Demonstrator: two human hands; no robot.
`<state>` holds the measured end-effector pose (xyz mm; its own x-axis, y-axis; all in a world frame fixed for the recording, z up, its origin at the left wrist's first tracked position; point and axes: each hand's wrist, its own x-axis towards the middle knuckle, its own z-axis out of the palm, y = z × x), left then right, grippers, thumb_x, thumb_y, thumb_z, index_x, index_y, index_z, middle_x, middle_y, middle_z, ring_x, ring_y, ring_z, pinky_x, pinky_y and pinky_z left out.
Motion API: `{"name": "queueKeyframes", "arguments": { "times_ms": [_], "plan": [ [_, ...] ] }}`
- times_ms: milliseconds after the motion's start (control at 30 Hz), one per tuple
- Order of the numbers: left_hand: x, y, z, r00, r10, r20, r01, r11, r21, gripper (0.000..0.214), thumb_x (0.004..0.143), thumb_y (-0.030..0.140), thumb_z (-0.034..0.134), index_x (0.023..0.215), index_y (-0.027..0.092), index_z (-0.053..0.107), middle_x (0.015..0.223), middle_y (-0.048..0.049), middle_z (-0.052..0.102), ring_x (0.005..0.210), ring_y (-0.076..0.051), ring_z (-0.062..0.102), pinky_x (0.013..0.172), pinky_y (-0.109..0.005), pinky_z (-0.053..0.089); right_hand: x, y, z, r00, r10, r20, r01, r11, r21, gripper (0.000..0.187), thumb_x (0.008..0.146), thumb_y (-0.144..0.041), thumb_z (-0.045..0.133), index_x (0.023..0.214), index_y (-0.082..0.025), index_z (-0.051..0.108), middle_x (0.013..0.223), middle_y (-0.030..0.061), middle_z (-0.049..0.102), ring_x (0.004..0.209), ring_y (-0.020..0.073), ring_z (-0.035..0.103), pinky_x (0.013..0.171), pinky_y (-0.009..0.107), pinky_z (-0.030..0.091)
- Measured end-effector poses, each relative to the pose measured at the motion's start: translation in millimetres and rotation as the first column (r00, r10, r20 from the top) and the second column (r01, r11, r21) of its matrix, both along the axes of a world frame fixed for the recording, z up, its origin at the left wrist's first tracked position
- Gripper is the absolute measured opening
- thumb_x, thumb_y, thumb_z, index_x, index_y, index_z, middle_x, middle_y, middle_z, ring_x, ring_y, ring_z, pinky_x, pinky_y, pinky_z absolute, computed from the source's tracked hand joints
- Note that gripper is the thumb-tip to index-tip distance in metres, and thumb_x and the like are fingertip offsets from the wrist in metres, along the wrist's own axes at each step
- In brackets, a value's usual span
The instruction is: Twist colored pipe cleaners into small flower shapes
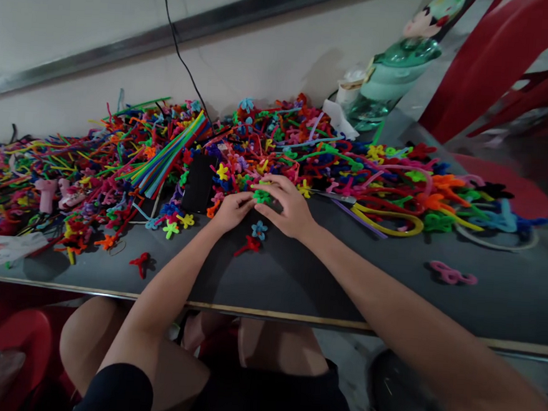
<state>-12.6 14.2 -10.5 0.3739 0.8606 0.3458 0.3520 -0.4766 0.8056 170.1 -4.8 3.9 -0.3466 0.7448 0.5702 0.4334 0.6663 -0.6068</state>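
Observation:
A green pipe-cleaner flower (262,196) is held up between my two hands above the table. My left hand (233,212) pinches at its left side, the fingertips pressed together. My right hand (292,210) curls over it from the right, thumb below and fingers above, hiding part of it. Just below my hands, a blue pipe-cleaner flower (259,230) and a red pipe-cleaner piece (248,246) lie on the dark tabletop. A black phone (199,184) rests left of my left hand, with yellow and lime flowers near its lower end.
A heap of coloured pipe cleaners (279,137) spans the table's back. Scissors (335,196) lie right of my hands. Also there are a pink piece (452,273), a small red piece (140,263), a green plastic jug (390,76), a white plastic bag (6,248) and red chairs (497,64).

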Motion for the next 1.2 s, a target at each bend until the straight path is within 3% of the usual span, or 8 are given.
{"name": "queueKeyframes", "arguments": {
  "times_ms": [100,267,433,600,733,833,1000,1200],
  "plan": [
    [-1.5,0.2,0.8,1.0,-0.024,0.01,0.024,0.999,-0.041,0.038,0.087,0.048,0.053,0.072,0.016,0.065,0.068,-0.0011,0.064,0.064,-0.012,0.058,0.062,-0.025,0.046,-0.2,0.6,-0.9,0.993,0.059,0.1,-0.063,0.997,0.036,0.042,0.091,-0.05,0.045,0.121,-0.024,0.058,0.129,0.0118,0.055,0.123,0.0284,0.05,0.102,0.048,0.044],
    [-1.0,-5.6,7.5,0.998,0.062,-0.025,-0.063,0.998,-0.016,0.023,0.085,0.037,0.059,0.081,0.016,0.068,0.077,-0.0033,0.07,0.071,-0.014,0.064,0.068,-0.026,0.049,-0.9,1.3,-6.5,0.998,-0.05,0.04,0.047,0.997,0.055,0.033,0.093,-0.041,0.042,0.106,-0.021,0.065,0.116,0.0117,0.06,0.113,0.028,0.057,0.098,0.048,0.046],
    [0.4,-11.8,11.7,0.944,0.329,-0.03,-0.32,0.933,0.168,0.025,0.09,0.023,0.052,0.113,0.019,0.061,0.085,-0.004,0.072,0.08,-0.015,0.066,0.078,-0.03,0.051,2.3,0.9,-10.0,0.994,-0.106,-0.014,0.107,0.994,0.027,0.034,0.088,-0.042,0.051,0.114,-0.024,0.062,0.123,0.0111,0.058,0.117,0.0296,0.055,0.1,0.051,0.044],
    [0.3,-12.3,6.6,0.907,0.383,-0.177,-0.299,0.879,0.371,0.024,0.09,0.019,0.049,0.111,0.017,0.061,0.09,-0.0068,0.07,0.09,-0.018,0.064,0.08,-0.032,0.051,8.8,10.5,5.8,0.999,-0.046,-0.026,0.048,0.995,0.09,0.03,0.086,-0.038,0.051,0.108,-0.022,0.065,0.116,0.0112,0.062,0.113,0.0278,0.058,0.098,0.047,0.046],
    [2.7,-14.1,3.3,0.897,0.292,-0.333,-0.1,0.867,0.489,0.021,0.09,0.02,0.048,0.104,0.016,0.063,0.088,-0.0084,0.068,0.087,-0.018,0.063,0.073,-0.029,0.051,5.3,50.2,32.9,0.991,-0.12,0.066,0.111,0.986,0.126,0.023,0.087,-0.031,0.048,0.092,-0.023,0.068,0.096,0.009,0.068,0.096,0.0267,0.063,0.089,0.046,0.049],
    [2.9,-14.9,4.1,0.895,0.236,-0.378,-0.01,0.859,0.512,0.021,0.092,0.022,0.046,0.101,0.015,0.064,0.087,-0.0082,0.068,0.087,-0.017,0.062,0.074,-0.029,0.051,-10.3,97.2,52.5,0.982,-0.146,0.122,0.122,0.976,0.18,0.023,0.087,-0.03,0.048,0.097,-0.022,0.068,0.097,0.0095,0.068,0.096,0.0274,0.063,0.09,0.047,0.048],
    [2.4,-14.7,5.4,0.909,0.23,-0.347,-0.019,0.855,0.518,0.022,0.093,0.022,0.045,0.099,0.016,0.064,0.087,-0.0073,0.069,0.085,-0.016,0.063,0.075,-0.028,0.052,-61.5,167.3,71.9,0.966,-0.099,0.24,0.045,0.975,0.22,0.028,0.091,-0.03,0.047,0.107,-0.016,0.066,0.105,0.011,0.068,0.101,0.0271,0.062,0.092,0.046,0.047],
    [4.3,-12.7,2.9,0.919,0.21,-0.335,-0.011,0.861,0.509,0.021,0.092,0.02,0.045,0.099,0.016,0.064,0.086,-0.0064,0.069,0.087,-0.015,0.063,0.076,-0.029,0.053,-127.8,197.6,79.6,0.898,-0.092,0.431,-0.003,0.977,0.215,0.023,0.09,-0.025,0.053,0.107,-0.018,0.068,0.103,0.0083,0.068,0.102,0.0269,0.062,0.092,0.044,0.047]
  ]
}}
